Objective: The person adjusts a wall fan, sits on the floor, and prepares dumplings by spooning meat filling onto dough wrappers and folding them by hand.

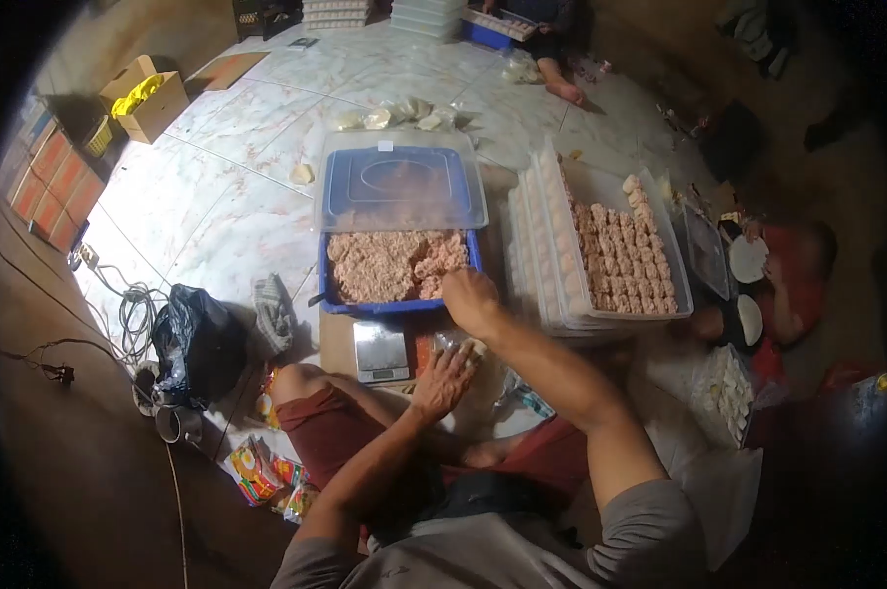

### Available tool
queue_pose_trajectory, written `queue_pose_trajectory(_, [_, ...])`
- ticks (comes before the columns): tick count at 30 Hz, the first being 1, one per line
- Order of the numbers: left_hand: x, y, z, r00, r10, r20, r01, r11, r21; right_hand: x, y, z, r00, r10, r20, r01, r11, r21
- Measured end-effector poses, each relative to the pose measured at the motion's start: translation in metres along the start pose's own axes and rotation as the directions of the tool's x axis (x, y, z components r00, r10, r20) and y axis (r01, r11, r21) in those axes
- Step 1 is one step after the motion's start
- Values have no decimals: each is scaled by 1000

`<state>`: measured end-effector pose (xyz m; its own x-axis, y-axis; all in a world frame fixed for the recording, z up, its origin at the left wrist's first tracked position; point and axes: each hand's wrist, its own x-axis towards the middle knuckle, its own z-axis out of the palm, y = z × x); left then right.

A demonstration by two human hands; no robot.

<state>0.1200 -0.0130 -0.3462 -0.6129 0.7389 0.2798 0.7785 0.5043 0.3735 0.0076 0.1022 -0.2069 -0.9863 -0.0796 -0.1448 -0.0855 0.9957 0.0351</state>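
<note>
My right hand is curled at the right front corner of a blue tub, beside the ground meat mixture that fills it. Its fingertips are turned away, so what they hold is hidden. Lower down, my left hand lies palm down with its fingers stretched out. A small pale piece, like dough, touches its fingertips, and clear plastic lies around it. Between tub and knees sits a digital kitchen scale. The tub's translucent lid covers its far part.
On the right, stacked plastic trays carry rows of shaped meat balls. A black plastic bag and cables lie left, near noodle packets. Bagged pale pieces lie right. A co-worker in red holds a white disc; another person sits far back.
</note>
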Motion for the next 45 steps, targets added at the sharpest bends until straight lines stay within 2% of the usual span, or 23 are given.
queue_pose_trajectory(2, [0, 2, 11, 997, 67, -49, -64, 996, 54, -9, 5, -8, 995, 52, -87, -53, 999, -9])
queue_pose_trajectory(4, [2, -6, 43, 980, 46, 196, -69, 991, 111, -9, 11, -26, 992, 104, -67, -106, 994, -28])
queue_pose_trajectory(6, [10, -8, 34, 969, 21, 247, -52, 991, 120, -15, 14, -65, 994, -30, -104, 8, 978, -208])
queue_pose_trajectory(8, [14, -6, 23, 950, 7, 313, -47, 992, 119, -2, 24, -78, 969, -50, -243, -12, 969, -247])
queue_pose_trajectory(9, [16, -5, 18, 982, 35, 185, -38, 999, 13, 14, 42, -62, 898, -132, -420, -7, 950, -313])
queue_pose_trajectory(11, [17, 0, 25, 989, 111, -94, -112, 994, -7, 38, 54, -49, 892, -176, -416, -16, 907, -420])
queue_pose_trajectory(12, [17, 1, 32, 989, 112, -100, -114, 993, -15, 44, 55, -41, 881, -234, -411, -16, 854, -519])
queue_pose_trajectory(14, [15, -3, 39, 984, 149, 99, -158, 984, 85, 41, 55, -20, 908, -306, -284, 90, 808, -582])
queue_pose_trajectory(16, [17, -8, 34, 981, 100, 168, -117, 989, 90, 17, 47, -14, 808, -523, -273, 280, 748, -602])
queue_pose_trajectory(18, [9, -6, 32, 967, 55, 249, -81, 992, 98, 2, 52, -38, 811, -510, -286, 337, 807, -484])
queue_pose_trajectory(20, [12, -4, 35, 992, 57, 116, -61, 998, 35, -9, 54, -66, 891, -429, -151, 348, 856, -382])
queue_pose_trajectory(21, [13, -4, 39, 992, 61, 109, -64, 997, 30, -2, 61, -55, 848, -413, -332, 273, 878, -393])
queue_pose_trajectory(23, [11, -3, 51, 984, 151, -99, -141, 985, 100, 1, 64, -22, 879, -401, -258, 262, 858, -442])
queue_pose_trajectory(26, [15, -2, 37, 983, 132, 130, -138, 989, 43, -10, 41, -28, 877, -450, -171, 338, 829, -446])
queue_pose_trajectory(28, [14, -2, 31, 989, 143, 30, -144, 990, 5, -15, 43, -56, 935, -346, -74, 306, 895, -323])
queue_pose_trajectory(30, [14, -1, 26, 984, 162, -71, -164, 986, -30, -8, 50, -48, 932, -322, -167, 271, 924, -271])
queue_pose_trajectory(31, [16, 1, 22, 1000, 16, -8, -17, 967, -256, -7, 43, -42, 962, -237, -133, 187, 933, -307])
queue_pose_trajectory(33, [17, 5, 12, 990, -107, 87, 135, 881, -453, -3, 26, -5, 982, -161, -100, 127, 951, -282])
queue_pose_trajectory(35, [16, 10, 5, 937, -350, -6, 178, 492, -852, -4, 20, -43, 992, -128, -10, 122, 961, -250])
queue_pose_trajectory(36, [14, 12, 7, 935, -356, 8, 192, 485, -853, -8, 19, -57, 992, -90, 89, 107, 972, -210])
queue_pose_trajectory(39, [21, 3, 5, 865, -420, 275, 259, -97, -961, -5, 25, -55, 999, -46, 25, 49, 992, -113])
queue_pose_trajectory(42, [24, 1, -24, 839, -351, 415, 315, -308, -898, -5, 20, -34, 997, -71, 29, 74, 989, -129])
queue_pose_trajectory(45, [19, -5, -33, 813, -305, 496, 401, -323, -857, -3, 41, -30, 982, 178, 70, -188, 966, 176])
